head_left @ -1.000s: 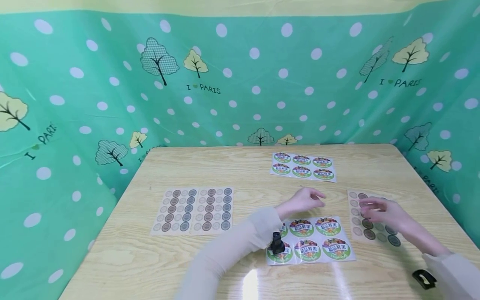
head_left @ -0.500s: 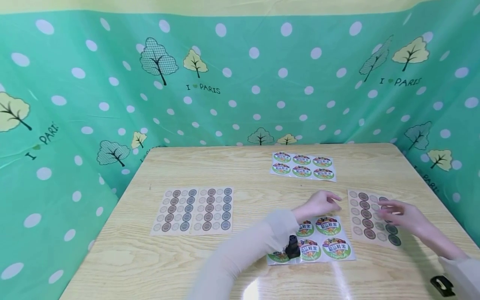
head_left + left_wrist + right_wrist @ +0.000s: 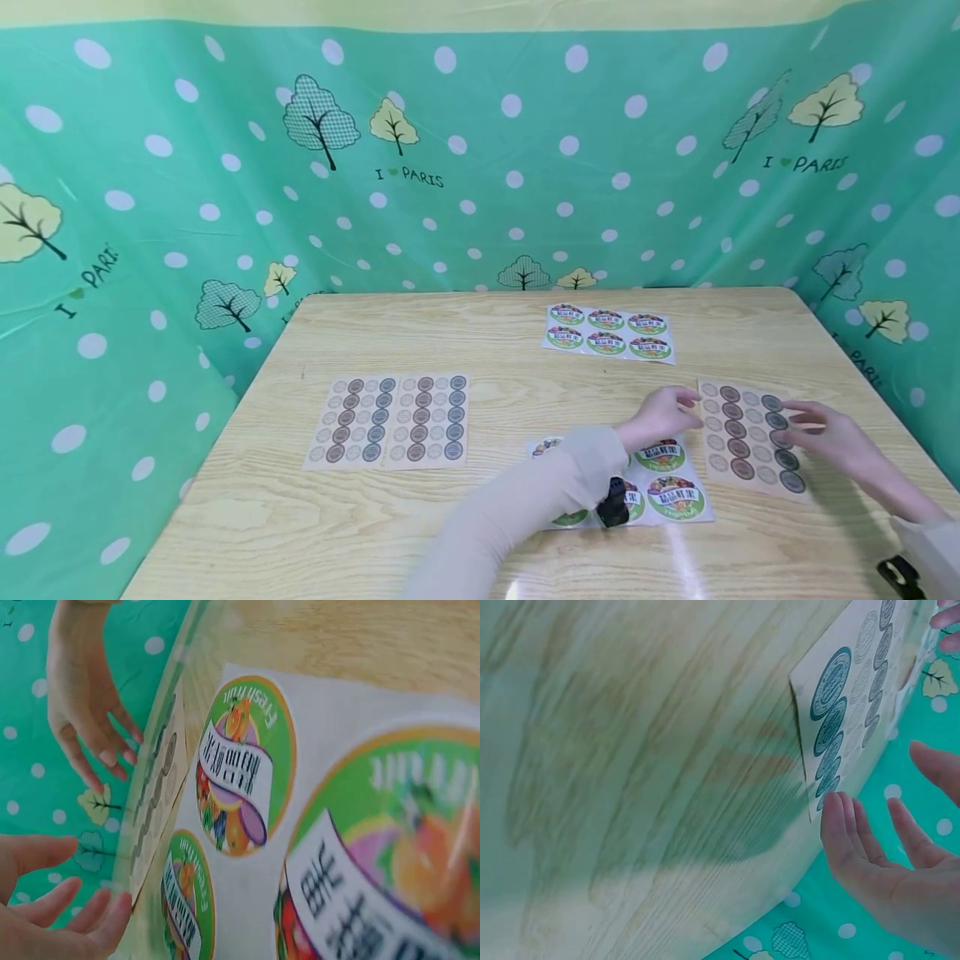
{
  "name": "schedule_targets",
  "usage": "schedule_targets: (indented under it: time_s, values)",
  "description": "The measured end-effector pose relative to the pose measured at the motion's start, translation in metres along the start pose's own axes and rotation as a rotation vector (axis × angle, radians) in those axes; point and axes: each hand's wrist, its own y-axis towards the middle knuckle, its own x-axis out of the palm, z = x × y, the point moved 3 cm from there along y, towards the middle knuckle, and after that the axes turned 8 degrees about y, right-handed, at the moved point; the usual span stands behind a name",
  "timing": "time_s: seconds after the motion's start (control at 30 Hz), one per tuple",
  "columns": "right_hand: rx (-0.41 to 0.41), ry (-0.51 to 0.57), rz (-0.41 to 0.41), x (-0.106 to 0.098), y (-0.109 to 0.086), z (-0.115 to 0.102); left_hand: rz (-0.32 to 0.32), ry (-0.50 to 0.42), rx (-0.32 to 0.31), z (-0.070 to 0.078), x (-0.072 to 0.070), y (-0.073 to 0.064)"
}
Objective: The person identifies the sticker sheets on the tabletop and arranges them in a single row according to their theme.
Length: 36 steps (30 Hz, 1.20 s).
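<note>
On grained wood (image 3: 255, 525) between hands (image 3: 663, 415) (image 3: 834, 437), circle-printed paper sheet (image 3: 748, 440).

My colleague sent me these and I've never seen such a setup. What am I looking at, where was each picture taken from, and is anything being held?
There is no machine: these are a person's bare hands. The wide picture comes from a camera on the head, looking down; the two close ones come from cameras on the left and right wrists.

On the wooden table lie a front fruit-label sheet, a back fruit-label sheet, and similar round-sticker panels on the left. The left hand and right hand are at opposite sides of the right-hand sticker sheet. Neither visibly grips it; whether any fingers touch it is hard to tell.
</note>
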Motion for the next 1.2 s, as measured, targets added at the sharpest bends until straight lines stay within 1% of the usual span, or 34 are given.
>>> schedule_targets:
  time_s: [0.17, 0.33, 0.43, 0.57, 0.63, 0.7, 0.77, 0.9, 1.07, 1.2]
  values:
    - [-0.005, 0.011, -0.004, 0.001, 0.003, 0.004, 0.04, -0.003, -0.025, 0.003, 0.01, 0.002]
    - [-0.011, 0.017, -0.013, 0.004, 0.007, 0.008, 0.076, 0.051, -0.049, 0.005, 0.018, 0.005]
    - [-0.006, 0.015, -0.012, 0.005, 0.008, 0.01, 0.087, 0.062, -0.088, 0.006, 0.022, 0.006]
    - [0.002, 0.014, -0.012, 0.006, 0.009, 0.01, 0.123, 0.073, -0.146, 0.006, 0.026, 0.009]
    - [0.009, 0.014, -0.015, 0.007, 0.01, 0.011, 0.14, 0.084, -0.163, 0.007, 0.028, 0.01]
    - [0.015, 0.014, -0.025, 0.009, 0.01, 0.011, 0.144, 0.087, -0.176, 0.006, 0.028, 0.011]
    - [0.021, 0.015, -0.034, 0.011, 0.01, 0.012, 0.143, 0.092, -0.182, 0.006, 0.028, 0.012]
    - [0.007, 0.011, -0.035, 0.014, 0.01, 0.014, 0.138, 0.109, -0.187, 0.005, 0.028, 0.013]
    - [-0.012, -0.01, -0.005, 0.015, 0.009, 0.015, 0.134, 0.13, -0.185, 0.005, 0.028, 0.013]
    - [0.001, -0.019, 0.007, 0.015, 0.009, 0.016, 0.131, 0.171, -0.169, 0.005, 0.029, 0.012]
